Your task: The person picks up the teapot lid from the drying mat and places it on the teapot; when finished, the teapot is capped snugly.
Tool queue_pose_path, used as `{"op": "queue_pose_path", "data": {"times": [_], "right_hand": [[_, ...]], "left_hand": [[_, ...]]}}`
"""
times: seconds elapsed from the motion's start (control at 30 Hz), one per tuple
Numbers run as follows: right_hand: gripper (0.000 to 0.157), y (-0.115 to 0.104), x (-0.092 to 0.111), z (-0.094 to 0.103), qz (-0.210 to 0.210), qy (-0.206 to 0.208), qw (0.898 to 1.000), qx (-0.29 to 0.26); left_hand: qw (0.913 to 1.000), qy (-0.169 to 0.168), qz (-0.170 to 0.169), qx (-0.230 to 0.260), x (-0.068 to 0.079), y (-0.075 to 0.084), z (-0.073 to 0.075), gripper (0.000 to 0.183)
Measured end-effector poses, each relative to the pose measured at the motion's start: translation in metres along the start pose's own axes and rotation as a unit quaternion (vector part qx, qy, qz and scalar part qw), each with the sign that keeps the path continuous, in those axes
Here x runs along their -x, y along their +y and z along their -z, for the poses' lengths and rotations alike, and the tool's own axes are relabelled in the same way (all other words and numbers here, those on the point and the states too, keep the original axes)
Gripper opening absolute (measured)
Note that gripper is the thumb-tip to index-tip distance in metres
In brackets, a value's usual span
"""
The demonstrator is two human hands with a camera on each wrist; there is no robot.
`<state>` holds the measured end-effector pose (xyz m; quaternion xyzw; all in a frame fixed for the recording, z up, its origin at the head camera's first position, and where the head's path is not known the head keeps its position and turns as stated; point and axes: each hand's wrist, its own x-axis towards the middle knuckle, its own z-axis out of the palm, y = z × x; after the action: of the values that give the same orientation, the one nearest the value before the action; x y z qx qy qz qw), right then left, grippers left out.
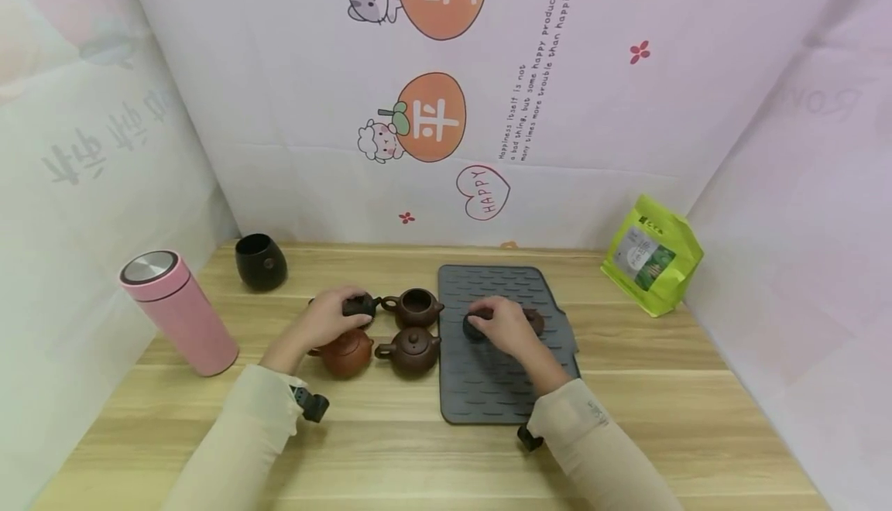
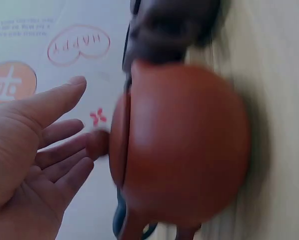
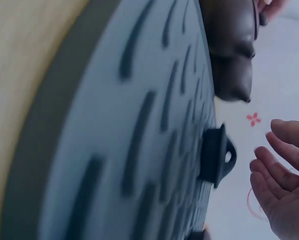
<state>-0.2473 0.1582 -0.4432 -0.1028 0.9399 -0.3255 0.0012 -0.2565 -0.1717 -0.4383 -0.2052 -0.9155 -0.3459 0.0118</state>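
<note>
In the head view my left hand (image 1: 327,319) is over the black teapot (image 1: 359,305), hiding part of it, with thumb and fingers spread apart. The reddish-brown teapot (image 1: 346,354) stands just in front of it; in the left wrist view its round body covers much of the picture. My right hand (image 1: 507,327) hovers beside a small black lid (image 1: 474,328) on the grey mat (image 1: 481,395). In the right wrist view the lid (image 3: 215,156), with its looped knob, sits apart from my loosely bent fingers. A brown lid (image 1: 535,322) lies farther right, partly behind my hand.
Right of my left hand stand a lidless brown teapot (image 1: 416,306) and a lidded dark brown teapot (image 1: 413,351). A pink thermos (image 1: 184,317) and a black cup (image 1: 261,263) are at the left. A green pouch (image 1: 652,257) stands at the back right, near the wall.
</note>
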Motion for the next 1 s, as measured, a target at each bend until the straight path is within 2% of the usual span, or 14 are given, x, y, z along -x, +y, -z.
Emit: {"op": "queue_pose_path", "data": {"times": [0.2, 0.4, 0.73, 1.0], "right_hand": [[0.020, 0.017, -0.002, 0.002, -0.023, 0.002, 1.000, 0.006], [0.022, 0.025, -0.002, 0.003, -0.041, -0.008, 0.999, -0.007], [0.021, 0.027, -0.002, 0.003, -0.044, -0.016, 0.999, -0.004], [0.020, 0.032, -0.006, -0.002, -0.070, -0.029, 0.997, -0.020]], "left_hand": [[0.9998, 0.009, 0.018, -0.006, -0.002, -0.019, 0.010, 0.052], [0.9995, 0.007, 0.028, -0.015, -0.001, -0.035, 0.015, 0.061], [0.9992, -0.007, 0.028, -0.027, -0.006, -0.048, 0.020, 0.065], [0.9985, -0.039, 0.037, -0.004, -0.008, -0.061, 0.020, 0.067]]}}
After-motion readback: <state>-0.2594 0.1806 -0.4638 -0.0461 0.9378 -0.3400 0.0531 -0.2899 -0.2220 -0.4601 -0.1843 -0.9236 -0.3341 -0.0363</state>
